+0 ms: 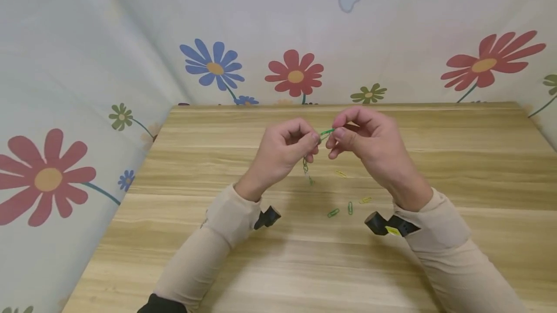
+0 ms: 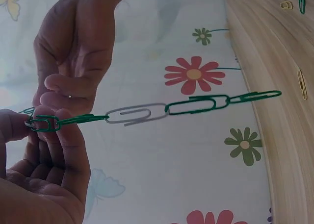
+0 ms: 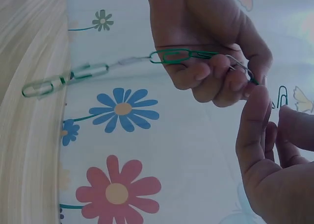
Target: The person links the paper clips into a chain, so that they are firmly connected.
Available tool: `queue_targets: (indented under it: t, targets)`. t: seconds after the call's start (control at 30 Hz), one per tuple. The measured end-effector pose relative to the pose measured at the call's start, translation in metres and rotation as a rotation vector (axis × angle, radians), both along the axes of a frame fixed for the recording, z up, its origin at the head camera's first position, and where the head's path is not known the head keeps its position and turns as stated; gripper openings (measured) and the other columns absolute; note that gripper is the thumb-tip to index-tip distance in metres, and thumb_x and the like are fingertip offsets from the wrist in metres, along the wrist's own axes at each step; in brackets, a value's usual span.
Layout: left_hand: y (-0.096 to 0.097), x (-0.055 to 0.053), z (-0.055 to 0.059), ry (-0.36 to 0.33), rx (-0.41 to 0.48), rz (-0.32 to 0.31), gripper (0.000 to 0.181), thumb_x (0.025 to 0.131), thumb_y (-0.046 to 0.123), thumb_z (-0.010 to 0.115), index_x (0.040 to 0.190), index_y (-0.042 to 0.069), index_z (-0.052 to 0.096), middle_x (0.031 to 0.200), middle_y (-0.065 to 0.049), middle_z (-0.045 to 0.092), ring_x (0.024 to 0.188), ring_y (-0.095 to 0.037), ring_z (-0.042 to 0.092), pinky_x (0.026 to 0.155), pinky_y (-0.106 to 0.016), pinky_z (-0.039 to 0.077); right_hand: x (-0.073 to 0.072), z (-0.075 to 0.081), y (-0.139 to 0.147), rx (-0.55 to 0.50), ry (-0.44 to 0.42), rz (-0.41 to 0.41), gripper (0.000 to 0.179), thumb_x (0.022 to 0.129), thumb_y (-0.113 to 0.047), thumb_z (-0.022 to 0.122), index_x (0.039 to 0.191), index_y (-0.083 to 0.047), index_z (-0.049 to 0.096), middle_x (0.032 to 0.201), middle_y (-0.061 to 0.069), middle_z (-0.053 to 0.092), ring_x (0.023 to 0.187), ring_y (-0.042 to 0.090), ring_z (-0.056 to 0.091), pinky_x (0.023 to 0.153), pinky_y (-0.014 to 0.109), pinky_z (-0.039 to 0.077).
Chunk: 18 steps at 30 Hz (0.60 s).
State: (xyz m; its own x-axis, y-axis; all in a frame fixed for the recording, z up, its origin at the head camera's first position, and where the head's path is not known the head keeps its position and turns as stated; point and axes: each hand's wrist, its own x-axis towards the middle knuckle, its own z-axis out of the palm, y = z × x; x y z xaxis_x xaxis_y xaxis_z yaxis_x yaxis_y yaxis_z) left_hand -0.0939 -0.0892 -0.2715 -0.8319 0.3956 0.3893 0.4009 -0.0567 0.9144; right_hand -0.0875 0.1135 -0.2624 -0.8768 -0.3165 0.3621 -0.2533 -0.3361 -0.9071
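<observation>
My left hand (image 1: 285, 151) pinches a paper clip chain between thumb and forefinger. In the left wrist view, the chain's green clips (image 2: 196, 105) and a silver clip (image 2: 137, 113) dangle from the fingers, linked end to end. Facing it, my right hand (image 1: 378, 151) pinches a green paper clip (image 1: 327, 132) with thumb and forefinger, close to the left fingertips. One looped end of a green clip (image 3: 282, 94) pokes up beside the right thumb in the right wrist view. Fingers cover the spot between the hands, so I cannot tell whether this clip is linked to the chain.
On the wooden table (image 1: 304, 264), below the hands, lie two loose green paper clips (image 1: 333, 213) and two yellow paper clips (image 1: 365, 200). Black wrist cameras sit on both sleeves. A flower-printed cloth (image 1: 243, 8) stands behind the table and along its left side.
</observation>
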Motion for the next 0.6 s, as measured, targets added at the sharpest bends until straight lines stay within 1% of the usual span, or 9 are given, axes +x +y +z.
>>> queue_targets:
  t: [0.07, 0.13, 0.23, 0.37, 0.47, 0.6]
  targets:
    - [0.001, 0.001, 0.001, -0.004, -0.011, -0.003, 0.012, 0.097, 0.001, 0.061, 0.088, -0.007, 0.062, 0.077, -0.012, 0.062, 0.064, -0.022, 0.059, 0.062, -0.03, 0.055, 0.0, -0.001, -0.001, 0.018, 0.007, -0.003, 0.008, 0.095, 0.008, 0.062, 0.098, 0.013, 0.057, 0.087, 0.015, 0.061, 0.073, 0.022, 0.067, 0.067, 0.036, 0.06]
    - [0.001, 0.001, 0.002, -0.009, -0.016, -0.009, 0.012, 0.097, 0.001, 0.06, 0.088, -0.006, 0.063, 0.076, -0.012, 0.062, 0.064, -0.023, 0.06, 0.063, -0.031, 0.055, 0.0, 0.0, -0.001, 0.049, 0.014, -0.02, 0.003, 0.095, 0.012, 0.059, 0.098, 0.013, 0.058, 0.085, 0.015, 0.061, 0.07, 0.022, 0.066, 0.066, 0.036, 0.061]
    - [-0.001, 0.0, 0.002, -0.011, 0.0, -0.009, 0.013, 0.098, 0.002, 0.06, 0.088, -0.005, 0.062, 0.077, -0.012, 0.062, 0.064, -0.023, 0.06, 0.063, -0.032, 0.057, 0.0, 0.003, 0.002, 0.133, 0.031, -0.066, 0.006, 0.095, 0.014, 0.057, 0.096, 0.009, 0.059, 0.083, 0.015, 0.06, 0.068, 0.022, 0.066, 0.066, 0.034, 0.06]
    - [-0.002, 0.0, 0.003, -0.007, 0.02, -0.006, 0.013, 0.098, 0.002, 0.06, 0.087, -0.005, 0.062, 0.077, -0.012, 0.061, 0.064, -0.023, 0.059, 0.064, -0.034, 0.057, 0.0, 0.007, 0.007, 0.244, 0.066, -0.122, 0.007, 0.095, 0.011, 0.059, 0.094, 0.004, 0.061, 0.082, 0.016, 0.061, 0.068, 0.022, 0.066, 0.065, 0.032, 0.06]
    - [-0.002, 0.001, 0.002, -0.004, 0.019, -0.013, 0.013, 0.098, 0.0, 0.059, 0.087, -0.006, 0.062, 0.076, -0.012, 0.06, 0.064, -0.023, 0.059, 0.064, -0.033, 0.057, 0.0, 0.009, 0.008, 0.275, 0.078, -0.14, 0.008, 0.095, 0.01, 0.06, 0.094, 0.003, 0.062, 0.082, 0.017, 0.061, 0.069, 0.022, 0.067, 0.065, 0.032, 0.06]
    - [-0.002, 0.0, 0.0, -0.016, 0.006, -0.032, 0.013, 0.098, 0.001, 0.058, 0.089, -0.007, 0.061, 0.076, -0.012, 0.059, 0.062, -0.023, 0.058, 0.063, -0.032, 0.057, 0.003, 0.01, 0.008, 0.266, 0.084, -0.166, 0.005, 0.095, 0.011, 0.06, 0.096, 0.006, 0.062, 0.083, 0.017, 0.061, 0.069, 0.022, 0.068, 0.066, 0.033, 0.06]
